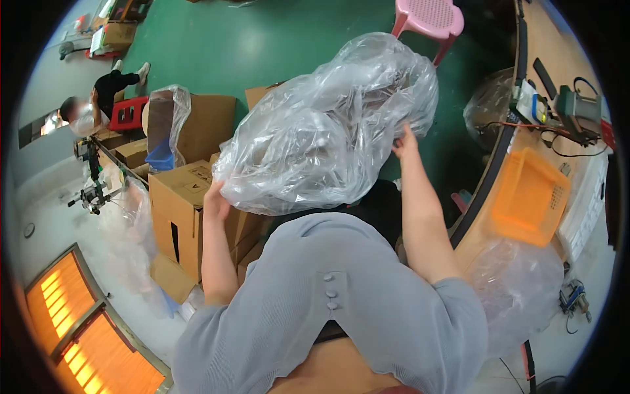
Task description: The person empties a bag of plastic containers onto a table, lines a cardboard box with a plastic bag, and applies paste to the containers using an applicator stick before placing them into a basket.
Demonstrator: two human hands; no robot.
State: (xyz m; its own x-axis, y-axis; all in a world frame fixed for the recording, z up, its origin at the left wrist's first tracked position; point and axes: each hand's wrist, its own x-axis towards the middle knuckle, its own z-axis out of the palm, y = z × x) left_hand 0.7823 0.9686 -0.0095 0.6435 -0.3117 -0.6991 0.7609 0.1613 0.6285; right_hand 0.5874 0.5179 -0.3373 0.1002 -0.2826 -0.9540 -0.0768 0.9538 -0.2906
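Grasping opposite ends of a bulky clear plastic bag [321, 131], the left hand [217, 202] and right hand [405, 142] hold it before the grey shirt [289, 282]. Marks on the cardboard box [177, 210] are too small to read.

Surrounding Area: Seating, Storage and Fixtures

A pink plastic stool with a perforated seat [430, 18] stands on the smooth green floor [262, 39]. At right, a long wood-toned surface [556, 43] carries an orange rectangular plastic basket [530, 197]. At left: a tall brown cardboard box [184, 213], a blue plastic bin [159, 156] and a red plastic stool [128, 114] beside a person in dark trousers [110, 87].
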